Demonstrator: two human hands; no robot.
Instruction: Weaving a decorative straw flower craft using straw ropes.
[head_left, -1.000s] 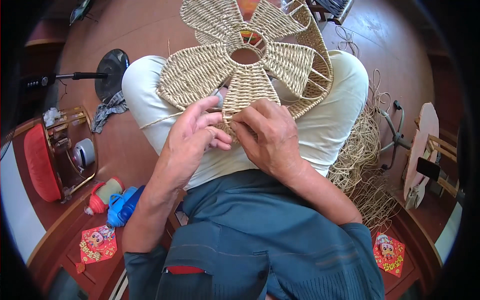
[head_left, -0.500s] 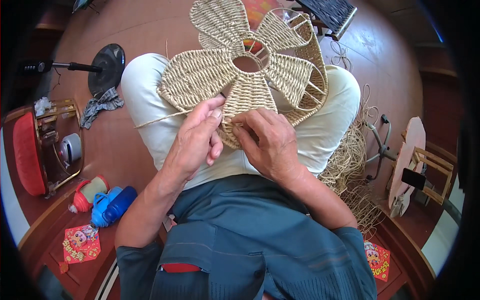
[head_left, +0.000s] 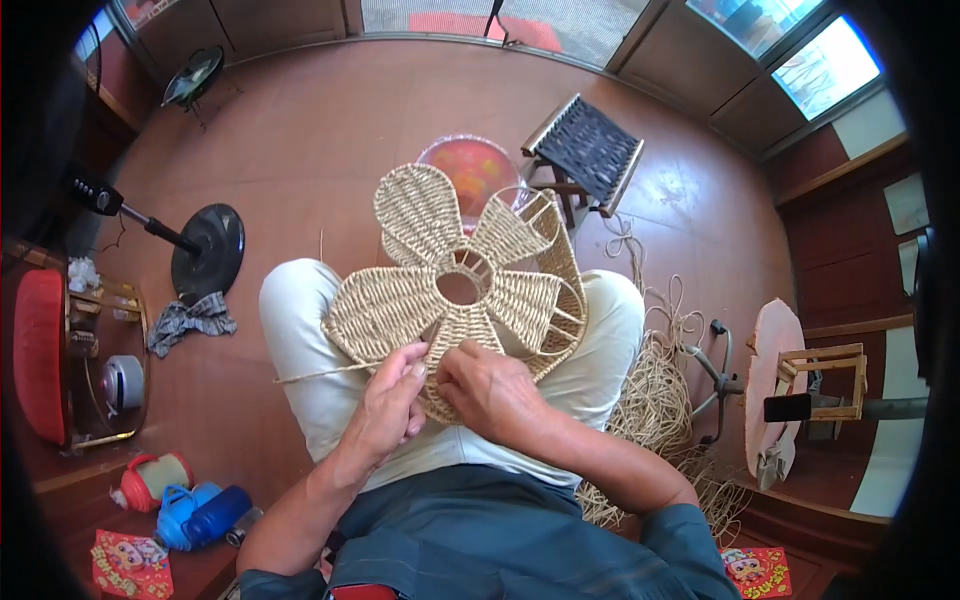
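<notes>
A woven straw-rope piece shaped like a flower (head_left: 395, 310), with a round hole in its middle, rests across my lap; bare frame rods show in its right-hand petals. My left hand (head_left: 383, 402) is at the left edge of the lowest petal, thumb and forefinger pinched together and the other fingers curled. What lies in that pinch is too small to make out. My right hand (head_left: 490, 392) has its bent fingers closed on the same petal, hiding much of it. A loose straw cord end (head_left: 318, 375) sticks out leftward beside my left hand.
A tangled heap of straw cord (head_left: 645, 405) lies on the floor by my right knee. Ahead stand a stool with a dark woven seat (head_left: 592, 150) and a red round basin (head_left: 465, 170). Left are a fan base (head_left: 210, 250), grey cloth (head_left: 190, 322) and several bottles (head_left: 200, 515).
The view has tilted up, showing more floor and the doorway ahead. My right hand has shifted closer to my left and higher on the lowest petal. The flower piece stays on my lap.
</notes>
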